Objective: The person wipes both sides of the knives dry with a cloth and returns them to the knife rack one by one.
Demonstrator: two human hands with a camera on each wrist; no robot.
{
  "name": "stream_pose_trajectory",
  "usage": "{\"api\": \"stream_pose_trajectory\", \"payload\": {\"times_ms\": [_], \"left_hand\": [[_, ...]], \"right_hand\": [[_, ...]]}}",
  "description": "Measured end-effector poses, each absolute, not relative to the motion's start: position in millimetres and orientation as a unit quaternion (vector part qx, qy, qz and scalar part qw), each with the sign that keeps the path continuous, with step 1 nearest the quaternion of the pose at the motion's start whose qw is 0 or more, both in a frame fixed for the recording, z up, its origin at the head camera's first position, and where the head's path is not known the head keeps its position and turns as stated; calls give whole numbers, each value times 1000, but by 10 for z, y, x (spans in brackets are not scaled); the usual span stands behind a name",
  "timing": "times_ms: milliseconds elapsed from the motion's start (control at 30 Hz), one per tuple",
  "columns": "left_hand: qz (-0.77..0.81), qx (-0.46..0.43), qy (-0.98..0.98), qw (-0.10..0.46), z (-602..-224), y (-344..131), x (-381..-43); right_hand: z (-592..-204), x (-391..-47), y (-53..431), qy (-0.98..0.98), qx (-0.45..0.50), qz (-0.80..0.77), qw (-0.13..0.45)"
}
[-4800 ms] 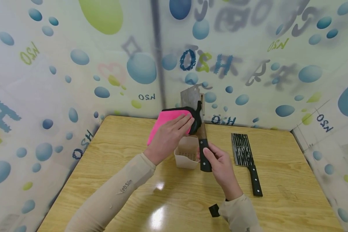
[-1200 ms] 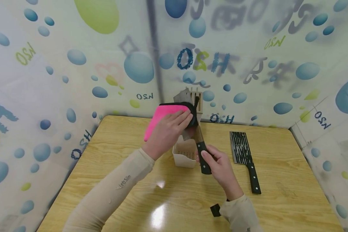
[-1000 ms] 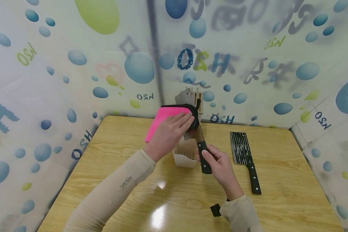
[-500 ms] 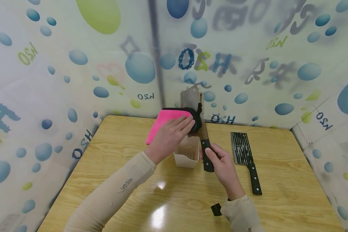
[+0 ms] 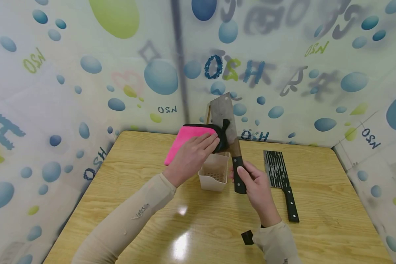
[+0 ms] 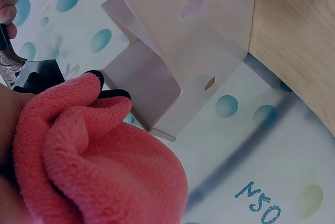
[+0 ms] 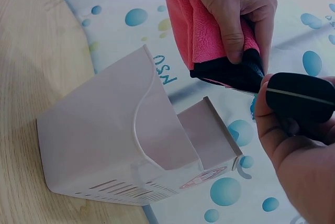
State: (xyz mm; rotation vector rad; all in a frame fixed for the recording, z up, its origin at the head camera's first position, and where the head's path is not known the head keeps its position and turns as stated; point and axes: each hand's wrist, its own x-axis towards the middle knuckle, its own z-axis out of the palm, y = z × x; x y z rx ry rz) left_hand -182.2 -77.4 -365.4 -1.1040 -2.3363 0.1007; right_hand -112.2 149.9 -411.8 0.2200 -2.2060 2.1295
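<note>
My right hand (image 5: pixel 258 185) grips the black riveted handle of a cleaver (image 5: pixel 222 110), whose grey blade points up and away. In my left hand (image 5: pixel 193 154) is a folded pink cloth (image 5: pixel 184 141) with black trim, laid against the lower blade. The right wrist view shows the left thumb on the near side of the cloth (image 7: pixel 209 30), pinching it near the blade. Part of the blade is hidden behind the cloth. Below both hands stands a white knife holder (image 5: pixel 212 183) with a slotted base.
A second cleaver (image 5: pixel 276 170) with a black-streaked blade lies on the wooden table (image 5: pixel 326 205), right of my right hand. A small black piece (image 5: pixel 247 237) shows beside the right cuff. Patterned sheeting (image 5: pixel 118 73) rises behind the table and at both sides.
The held cleaver has shifted right and up past the cloth, so more of its blade shows. Earlier it also tilted left, then came back. The left hand and cloth have barely moved.
</note>
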Motion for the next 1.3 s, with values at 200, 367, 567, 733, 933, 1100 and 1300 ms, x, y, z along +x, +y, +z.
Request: {"api": "stream_pose_trajectory", "payload": {"times_ms": [200, 367, 567, 733, 933, 1100, 1300], "left_hand": [[23, -406, -873, 269, -3650, -790, -1830], [14, -395, -874, 281, -3624, -818, -1864], [10, -386, -874, 295, -3571, -850, -1908], [7, -382, -874, 300, -3537, -867, -1947], [4, -378, -875, 303, -3482, -878, -1977], [4, -377, -875, 303, -3447, -865, -1998], [4, -373, -877, 303, -3415, -844, -2011]], "right_hand": [[-4123, -1117, 1511, -716, 71, 694, 26], [-4157, -1130, 1496, -711, 101, 696, 18], [-4189, -1122, 1482, -704, 129, 698, 7], [-4211, -1117, 1478, -714, 139, 686, -1], [-4210, -1105, 1466, -716, 150, 682, -18], [-4207, -1104, 1465, -722, 157, 674, -23], [-4218, -1110, 1473, -730, 153, 666, -25]]}}
